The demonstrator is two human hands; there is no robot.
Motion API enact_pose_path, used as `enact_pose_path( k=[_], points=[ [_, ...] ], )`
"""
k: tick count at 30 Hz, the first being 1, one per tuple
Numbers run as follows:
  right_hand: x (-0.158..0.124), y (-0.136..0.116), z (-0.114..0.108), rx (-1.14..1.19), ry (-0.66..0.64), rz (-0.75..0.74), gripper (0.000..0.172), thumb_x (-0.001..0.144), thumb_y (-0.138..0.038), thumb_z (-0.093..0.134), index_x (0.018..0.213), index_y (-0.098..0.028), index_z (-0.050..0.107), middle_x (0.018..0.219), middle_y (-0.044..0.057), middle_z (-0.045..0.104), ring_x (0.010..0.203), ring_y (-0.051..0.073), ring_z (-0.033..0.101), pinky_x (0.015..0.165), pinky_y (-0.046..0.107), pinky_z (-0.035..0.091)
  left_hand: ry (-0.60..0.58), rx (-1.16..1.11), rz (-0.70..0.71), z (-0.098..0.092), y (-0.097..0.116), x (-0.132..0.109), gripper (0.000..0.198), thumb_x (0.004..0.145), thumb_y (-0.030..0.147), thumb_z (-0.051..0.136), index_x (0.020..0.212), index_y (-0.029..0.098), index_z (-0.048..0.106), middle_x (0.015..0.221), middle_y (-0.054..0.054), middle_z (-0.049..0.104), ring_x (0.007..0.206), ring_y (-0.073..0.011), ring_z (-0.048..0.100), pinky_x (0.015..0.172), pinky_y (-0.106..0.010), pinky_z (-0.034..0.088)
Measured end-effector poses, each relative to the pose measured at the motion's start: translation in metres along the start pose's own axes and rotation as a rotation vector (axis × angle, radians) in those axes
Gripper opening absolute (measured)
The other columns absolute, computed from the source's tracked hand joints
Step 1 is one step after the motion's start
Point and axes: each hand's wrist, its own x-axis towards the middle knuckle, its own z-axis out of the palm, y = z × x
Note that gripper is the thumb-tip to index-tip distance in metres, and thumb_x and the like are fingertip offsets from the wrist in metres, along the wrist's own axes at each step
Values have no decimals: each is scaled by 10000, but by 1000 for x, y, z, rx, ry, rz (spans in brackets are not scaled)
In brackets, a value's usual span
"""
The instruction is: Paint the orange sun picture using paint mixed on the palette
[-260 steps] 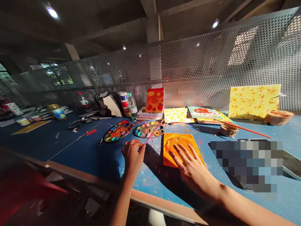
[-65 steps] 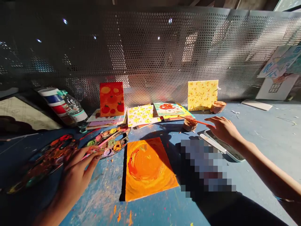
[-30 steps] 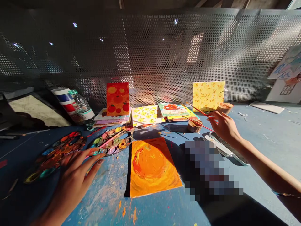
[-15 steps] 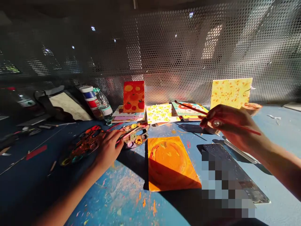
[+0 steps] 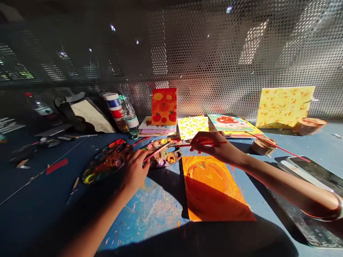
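Note:
My left hand (image 5: 138, 169) is closed on a pink-handled paintbrush (image 5: 158, 151), at the near edge of the right-hand paint palette (image 5: 175, 157). The paintbrush slants up over that palette's wells. My right hand (image 5: 207, 144) pinches a red-handled paintbrush (image 5: 184, 145), held nearly level above the canvas's far edge. Its tip points left and reaches over the same palette; whether it touches paint I cannot tell. Below my right hand lies a small canvas (image 5: 211, 185) painted with an orange pumpkin, partly in shadow. A second, darker palette (image 5: 104, 160) lies left of my left hand.
Another red-handled brush (image 5: 292, 153) rests across a brown cup (image 5: 264, 147) at right. Painted canvases, one a red tomato picture (image 5: 164, 107), stand or lie along the perforated metal screen (image 5: 203, 71). A bottle (image 5: 131, 121) stands back left. A tablet-like slab (image 5: 302, 214) lies under my right forearm.
My right hand has moved left with its paintbrush, from beside the brown cup to the palette. My left hand keeps its place by the palette. The view has shifted left.

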Motion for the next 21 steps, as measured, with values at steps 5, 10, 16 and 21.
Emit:
enact_pose_path(
  k=[5,10,16,21],
  points=[
    [31,14,22,-30,4,-74,201,761,-372,659,777,-176,613,780,54,705,738,187,673,681,311,531,-40,178,-97,-2,-6,1,237,816,155,534,996,197,682,997,-78,629,971,-280,571,884,-442,458],
    [51,22,33,-18,20,-57,262,759,-429,650,745,-176,584,732,61,697,680,189,663,647,308,523,-106,291,-166,-8,-11,2,139,832,224,573,882,197,700,955,-79,611,988,-289,539,867,-437,449],
    [61,29,35,-126,14,-46,320,782,-485,641,729,-177,572,724,66,694,686,200,659,649,313,508,-114,320,-152,-9,-10,0,132,830,227,576,799,206,703,924,-79,611,957,-275,536,844,-436,446],
    [65,23,35,-210,83,-135,312,821,-470,604,742,-170,574,719,61,681,673,193,639,653,322,490,-102,302,-108,-5,-13,-2,140,824,215,586,755,203,707,911,-88,616,939,-291,536,796,-454,453]
  ],
)
